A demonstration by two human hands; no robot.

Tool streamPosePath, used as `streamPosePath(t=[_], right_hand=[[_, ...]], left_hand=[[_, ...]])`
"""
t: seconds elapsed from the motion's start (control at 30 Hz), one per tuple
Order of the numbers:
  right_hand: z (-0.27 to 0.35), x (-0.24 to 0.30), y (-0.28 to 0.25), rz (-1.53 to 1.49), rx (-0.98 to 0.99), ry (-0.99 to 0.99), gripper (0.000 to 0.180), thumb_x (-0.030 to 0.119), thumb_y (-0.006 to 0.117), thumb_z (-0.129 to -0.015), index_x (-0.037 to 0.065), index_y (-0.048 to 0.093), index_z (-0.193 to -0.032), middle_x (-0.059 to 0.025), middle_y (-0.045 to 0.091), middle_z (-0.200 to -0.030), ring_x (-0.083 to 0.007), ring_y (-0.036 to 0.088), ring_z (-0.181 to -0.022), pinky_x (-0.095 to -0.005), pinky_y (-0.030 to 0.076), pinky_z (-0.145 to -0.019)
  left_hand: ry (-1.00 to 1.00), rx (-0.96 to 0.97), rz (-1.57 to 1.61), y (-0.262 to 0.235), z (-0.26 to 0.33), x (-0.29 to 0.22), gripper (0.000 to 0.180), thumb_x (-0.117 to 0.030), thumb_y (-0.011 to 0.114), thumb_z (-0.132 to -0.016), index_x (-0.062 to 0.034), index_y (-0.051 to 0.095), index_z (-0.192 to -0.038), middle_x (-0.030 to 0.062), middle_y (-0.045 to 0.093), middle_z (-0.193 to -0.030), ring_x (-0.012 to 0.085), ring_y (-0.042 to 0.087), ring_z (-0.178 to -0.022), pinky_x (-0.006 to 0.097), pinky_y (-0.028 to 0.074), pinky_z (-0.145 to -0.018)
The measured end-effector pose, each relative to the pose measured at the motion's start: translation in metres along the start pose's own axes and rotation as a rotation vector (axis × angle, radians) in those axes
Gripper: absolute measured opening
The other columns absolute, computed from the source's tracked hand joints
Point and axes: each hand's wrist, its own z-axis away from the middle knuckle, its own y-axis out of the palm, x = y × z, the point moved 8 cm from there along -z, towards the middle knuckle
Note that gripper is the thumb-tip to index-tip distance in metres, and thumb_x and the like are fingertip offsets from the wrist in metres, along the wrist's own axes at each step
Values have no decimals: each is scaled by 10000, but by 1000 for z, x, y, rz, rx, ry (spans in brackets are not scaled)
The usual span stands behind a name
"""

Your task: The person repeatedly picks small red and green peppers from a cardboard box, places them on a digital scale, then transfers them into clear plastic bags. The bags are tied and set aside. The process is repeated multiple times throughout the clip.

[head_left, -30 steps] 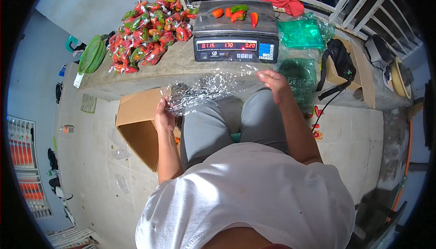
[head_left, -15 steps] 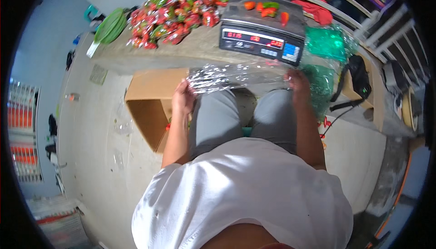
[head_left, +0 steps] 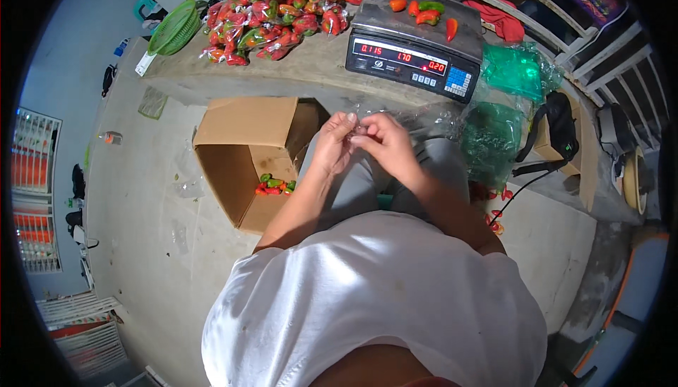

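Observation:
Both hands meet above my knees at one end of a clear plastic bag (head_left: 424, 120). My left hand (head_left: 334, 143) pinches the bag's edge between thumb and fingers. Close beside it, my right hand (head_left: 387, 145) has its fingers curled on the same end. The rest of the bag trails off to the right over my lap. Just beyond, a digital scale (head_left: 409, 66) with lit red figures carries several loose red, orange and green peppers (head_left: 427, 16) on its dark pan.
A pile of bagged peppers (head_left: 275, 13) and a green basket (head_left: 175, 28) lie on the concrete ledge. An open cardboard box (head_left: 244, 126) with several peppers stands left of my legs. Green plastic bags (head_left: 492, 140) and a black strapped bag (head_left: 558, 126) are at the right.
The bag was stretched wide between my two hands. My right hand has come left to meet my left hand, which moved inward, and both now work at one end of the bag.

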Motion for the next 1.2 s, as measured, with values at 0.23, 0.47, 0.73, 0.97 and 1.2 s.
streamPosePath(t=[0.23, 0.47, 0.73, 0.97, 1.2], right_hand=[[0, -44, 3, -427, 47, 391, 44, 40, 556, -800, 19, 585, -825, 8, 550, -713, -60, 501, -634, -203, 410, -566], [8, -60, -9, -408, -10, 454, 70, 78, 588, -799, 30, 578, -850, 22, 542, -691, -38, 481, -609, -188, 390, -530], [2, -47, 2, -202, 35, 183, 215, 79, 652, -758, 2, 533, -919, 13, 525, -707, -62, 493, -633, -206, 427, -570], [-11, -16, 24, -477, 181, 243, 190, 63, 627, -778, 17, 517, -927, 11, 507, -737, -51, 486, -648, -196, 414, -567], [-16, -37, 38, -625, 304, 355, 101, 112, 561, -837, 44, 524, -902, -15, 551, -771, -68, 505, -668, -205, 422, -599]], left_hand=[[-75, -18, 210, -7, 10, 14, 58, -87, 531, -842, -31, 533, -826, 104, 585, -880, 212, 583, -871, 387, 481, -828], [-168, -77, 287, -9, 8, 16, 134, -181, 509, -865, -55, 549, -845, 110, 596, -904, 239, 577, -916, 416, 471, -816], [32, -108, -230, -9, 5, 8, 129, -170, 527, -861, -42, 544, -859, 31, 571, -759, 111, 531, -655, 241, 444, -622], [77, -70, -147, -14, 11, -6, 85, -140, 545, -844, -86, 511, -788, 7, 560, -743, 101, 545, -661, 248, 475, -611], [-34, -15, 417, -3, 22, -10, 108, -155, 573, -823, -94, 518, -753, 51, 586, -779, 206, 577, -779, 403, 484, -770]])
